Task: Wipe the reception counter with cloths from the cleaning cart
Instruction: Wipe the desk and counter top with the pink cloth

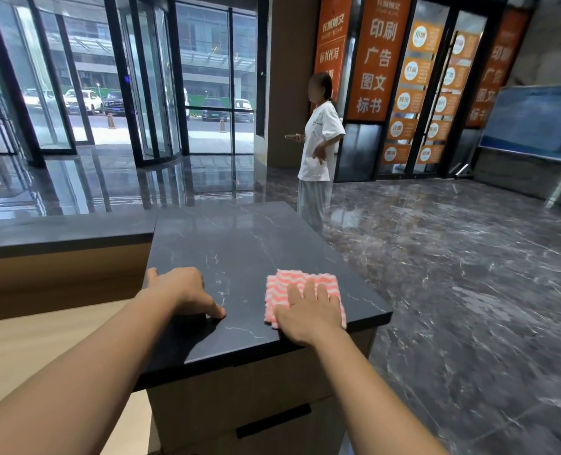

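- Head view: the pink-and-white cloth [300,281] lies flat near the front right corner of the dark marble counter [239,238]. The right hand [308,311] presses it down with straight, slightly spread fingers.
- The left hand [184,292] props on the counter, fingers loosely bent, holding nothing.
- The cloth looks soft, light and limp. It should slide easily on polished stone, so a flat palm over its middle likely suits best.

Bright daylight pours in through the tall glass doors and windows [85,77] at the back left. The shiny dark marble floor [115,185] mirrors it in pale streaks. The dark stone bench top [239,238] glows softly at its far end. A small shadow sits under the left hand [180,290]. Straight lines bend near the edges, and the floor on the right looks smeared.
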Available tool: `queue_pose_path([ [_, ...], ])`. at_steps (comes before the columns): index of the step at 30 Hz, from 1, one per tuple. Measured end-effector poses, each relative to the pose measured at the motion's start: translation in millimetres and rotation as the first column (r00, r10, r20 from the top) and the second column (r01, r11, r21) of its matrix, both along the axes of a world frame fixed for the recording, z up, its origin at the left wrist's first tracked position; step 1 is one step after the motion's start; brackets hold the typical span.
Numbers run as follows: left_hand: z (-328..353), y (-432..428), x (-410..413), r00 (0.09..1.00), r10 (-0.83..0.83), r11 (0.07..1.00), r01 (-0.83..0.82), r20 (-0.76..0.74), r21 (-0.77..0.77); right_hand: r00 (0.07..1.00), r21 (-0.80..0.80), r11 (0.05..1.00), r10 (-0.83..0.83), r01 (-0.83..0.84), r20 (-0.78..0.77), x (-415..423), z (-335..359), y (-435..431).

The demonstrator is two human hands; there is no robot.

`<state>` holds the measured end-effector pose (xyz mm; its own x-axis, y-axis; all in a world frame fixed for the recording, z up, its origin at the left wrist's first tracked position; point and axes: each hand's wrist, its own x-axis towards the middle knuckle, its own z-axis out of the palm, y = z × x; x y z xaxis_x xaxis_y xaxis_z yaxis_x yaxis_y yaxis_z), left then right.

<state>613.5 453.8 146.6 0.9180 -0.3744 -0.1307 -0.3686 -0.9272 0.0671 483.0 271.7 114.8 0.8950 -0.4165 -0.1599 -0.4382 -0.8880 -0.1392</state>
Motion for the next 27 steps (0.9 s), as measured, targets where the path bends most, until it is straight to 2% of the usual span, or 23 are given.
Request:
queue_pose_path([
  [9,2.6,2.4,24.5,0.989,0.079,0.995,-0.07,0.127,-0.069,0.998,0.037,0.999,0.026,-0.024,-0.048,84.6,2.3,-23.2],
  [13,-7.2,13.1,44.9,0.982,0.142,0.964,-0.108,0.126,-0.241,0.998,0.034,0.998,0.047,-0.046,-0.035,132.6,2.3,-31.5],
  [16,-15.6,25.6,65.8,0.981,0.191,0.906,-0.161,0.038,-0.392,0.997,0.043,0.997,0.063,-0.061,-0.036,169.6,3.2,-37.7],
  [18,-18.8,33.5,80.3,0.97,0.215,0.799,-0.24,-0.109,-0.551,0.996,0.044,0.996,0.075,-0.073,-0.042,194.5,3.3,-42.4],
  [21,-17.6,39.5,96.2,0.897,0.214,0.471,-0.442,-0.387,-0.763,0.994,0.041,0.995,0.095,-0.093,-0.048,231.3,4.4,-47.9],
  [23,-11.3,37.3,102.5,0.806,0.185,0.24,-0.591,-0.562,-0.77,0.993,0.04,0.994,0.108,-0.106,-0.05,253.8,5.5,-49.7],
  [25,-12.3,37.2,111.0,0.709,0.118,0.038,-0.703,-0.696,-0.71,0.991,0.035,0.992,0.123,-0.121,-0.05,273.8,6.7,-48.1],
  [27,-15.5,39.0,117.1,0.624,0.011,-0.093,-0.777,-0.781,-0.622,0.988,0.035,0.989,0.147,-0.145,-0.051,292.7,7.4,-41.3],
])
